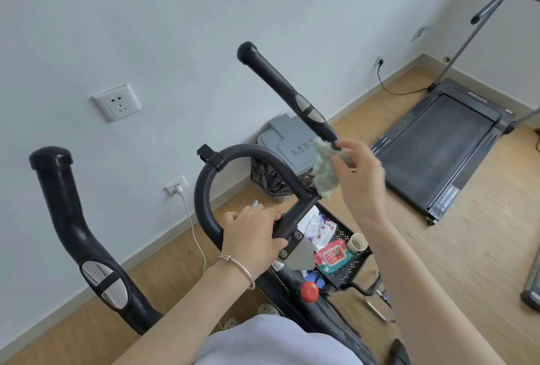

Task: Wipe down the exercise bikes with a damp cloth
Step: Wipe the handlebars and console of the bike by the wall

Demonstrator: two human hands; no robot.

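Treadmill (447,142), grey lidded bin (280,142), white socket (117,103), paper cup (357,243) beside red wipes pack (333,256)

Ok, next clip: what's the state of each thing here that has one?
left hand: grips the handlebar crossbar.
right hand: raised, pinches the green cloth.
green cloth: bunched, hanging from the fingers.
bin: lid shut.
treadmill: deck folded down.
upper wall socket: nothing plugged in.
lower wall socket: white plug in.
paper cup: upright in the basket.
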